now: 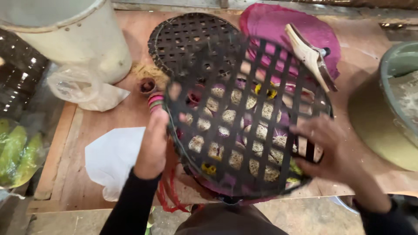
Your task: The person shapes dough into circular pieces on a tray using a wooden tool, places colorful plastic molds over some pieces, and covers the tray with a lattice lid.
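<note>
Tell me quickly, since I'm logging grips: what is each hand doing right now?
Left hand: closed on the left rim of the black woven lattice tray.
Right hand: gripping the tray's right rim, fingers curled over the edge.

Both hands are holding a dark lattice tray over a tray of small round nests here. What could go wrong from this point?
The lattice tray is tilted, held only at its edges by the left hand and right hand; it might slip onto the round nests below and crush them. Its far edge is close to the pale tool on the magenta tray and could knock it.
</note>
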